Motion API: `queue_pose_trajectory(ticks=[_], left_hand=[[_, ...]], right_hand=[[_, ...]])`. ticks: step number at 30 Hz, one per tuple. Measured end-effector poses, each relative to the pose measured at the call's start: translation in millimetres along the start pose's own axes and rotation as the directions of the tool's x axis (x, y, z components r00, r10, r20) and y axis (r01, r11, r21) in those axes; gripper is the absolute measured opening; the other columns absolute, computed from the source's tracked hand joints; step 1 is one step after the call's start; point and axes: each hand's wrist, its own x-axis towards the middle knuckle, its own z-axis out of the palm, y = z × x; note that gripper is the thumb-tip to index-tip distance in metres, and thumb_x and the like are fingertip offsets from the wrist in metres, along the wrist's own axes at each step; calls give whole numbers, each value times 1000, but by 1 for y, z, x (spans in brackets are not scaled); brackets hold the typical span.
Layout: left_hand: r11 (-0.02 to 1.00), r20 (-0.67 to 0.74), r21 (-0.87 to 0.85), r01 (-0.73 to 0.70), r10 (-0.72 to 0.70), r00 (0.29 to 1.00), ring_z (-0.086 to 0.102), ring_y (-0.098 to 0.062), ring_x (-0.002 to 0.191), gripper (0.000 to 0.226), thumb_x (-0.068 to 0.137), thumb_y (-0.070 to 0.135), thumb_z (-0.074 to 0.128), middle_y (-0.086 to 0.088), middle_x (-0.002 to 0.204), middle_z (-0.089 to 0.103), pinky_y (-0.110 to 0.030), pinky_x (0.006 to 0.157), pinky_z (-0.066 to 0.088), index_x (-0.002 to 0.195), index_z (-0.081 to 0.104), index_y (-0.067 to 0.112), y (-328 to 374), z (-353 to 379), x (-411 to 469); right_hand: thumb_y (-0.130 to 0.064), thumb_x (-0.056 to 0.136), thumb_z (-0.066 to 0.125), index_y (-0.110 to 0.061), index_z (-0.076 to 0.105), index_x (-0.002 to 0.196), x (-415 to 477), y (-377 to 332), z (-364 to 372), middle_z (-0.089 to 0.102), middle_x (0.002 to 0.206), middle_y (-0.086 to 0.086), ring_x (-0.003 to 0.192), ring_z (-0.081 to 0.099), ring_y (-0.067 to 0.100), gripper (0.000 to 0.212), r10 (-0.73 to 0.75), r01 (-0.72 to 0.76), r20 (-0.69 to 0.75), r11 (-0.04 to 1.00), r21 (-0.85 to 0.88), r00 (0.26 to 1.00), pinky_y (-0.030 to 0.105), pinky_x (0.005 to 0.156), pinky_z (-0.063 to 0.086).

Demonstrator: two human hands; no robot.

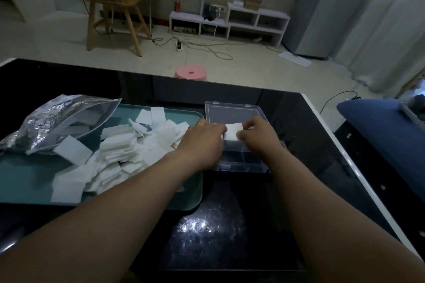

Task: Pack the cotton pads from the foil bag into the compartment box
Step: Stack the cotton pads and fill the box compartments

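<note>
Both hands, left (202,139) and right (255,132), pinch one pad (233,131) over the open box (234,117), right of the tray (188,204).

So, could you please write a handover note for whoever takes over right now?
Left hand and right hand each pinch one edge of a white square cotton pad over the open clear plastic compartment box.
The crinkled silver foil bag lies on the teal tray's left end, a loose pile of pads beside it.
Done: most pads out of the bag.
Left: seat this pad, pack the pile; the box's contents are hidden.
</note>
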Motion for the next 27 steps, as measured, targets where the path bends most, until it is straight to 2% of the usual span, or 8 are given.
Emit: queue_pose_trajectory(ticks=[5, 8, 12, 16, 18, 21, 23, 27], left_hand=[[994, 1, 108, -23, 23, 1000, 41, -30, 132, 41, 100, 33, 44, -2, 141, 57, -47, 100, 36, 140, 54, 31, 2, 2, 3], [992, 15, 127, -28, 26, 1000, 39, -30, 132, 36, 99, 37, 42, -4, 138, 56, -48, 100, 33, 132, 58, 33, 3, 4, 4], [991, 22, 130, -14, 11, 1000, 39, -30, 129, 28, 98, 40, 43, -4, 131, 55, -48, 97, 32, 120, 60, 36, 6, 4, 6], [994, 46, 112, -10, 5, 999, 36, -30, 128, 33, 98, 41, 43, -4, 128, 47, -46, 98, 31, 126, 61, 36, 7, 4, 4], [998, 8, 60, -7, 6, 1000, 37, -30, 128, 37, 96, 40, 47, -4, 130, 46, -46, 99, 32, 129, 60, 33, 11, -3, 1], [1000, -107, 2, -6, 7, 994, 38, -27, 127, 38, 93, 34, 49, -3, 131, 47, -44, 101, 35, 130, 59, 29, 15, -20, -7], [999, -140, -45, 6, -12, 990, 38, -25, 126, 36, 94, 29, 50, -3, 131, 47, -42, 101, 33, 129, 59, 28, 9, -34, -18], [996, -149, -69, 63, -73, 986, 40, -25, 127, 37, 93, 15, 52, -1, 131, 49, -41, 101, 33, 125, 61, 29, -22, -56, -53]], right_hand=[[-18, 88, 69, -18, 66, 93, 8, 0, 4, 68, 91, 4, 90, 66, 24, 6, 49, -43, 39, 991, -123, 998, 46, 85, 58], [-18, 86, 66, -14, 69, 89, 11, 0, 8, 71, 85, 7, 86, 67, 26, 6, 65, -61, 20, 983, -171, 998, 46, 84, 58], [-22, 87, 63, -24, 63, 88, 7, 2, 12, 68, 89, 1, 87, 64, 23, 2, 12, -25, -58, 973, -228, 998, 44, 84, 55], [-21, 94, 56, -22, 70, 79, 7, 5, 11, 71, 86, 2, 82, 64, 22, 21, -13, 6, -29, 973, -231, 1000, 35, 71, 51], [-25, 96, 55, -23, 63, 71, 3, 1, 8, 68, 80, -1, 79, 64, 22, 26, -71, 51, -103, 982, -182, 992, 39, 74, 53], [-20, 98, 56, -20, 63, 76, -9, -16, 4, 64, 76, -2, 72, 60, 18, 23, -162, 147, -174, 984, -98, 971, 32, 65, 46], [-18, 99, 56, -15, 67, 86, -22, -35, 6, 65, 80, -2, 73, 59, 13, 18, -228, 221, -157, 973, -58, 961, 27, 59, 40], [-25, 99, 59, -18, 66, 83, -50, -66, 28, 64, 75, -6, 70, 58, 13, 19, -369, 364, -31, 926, -98, 929, 27, 56, 36]])
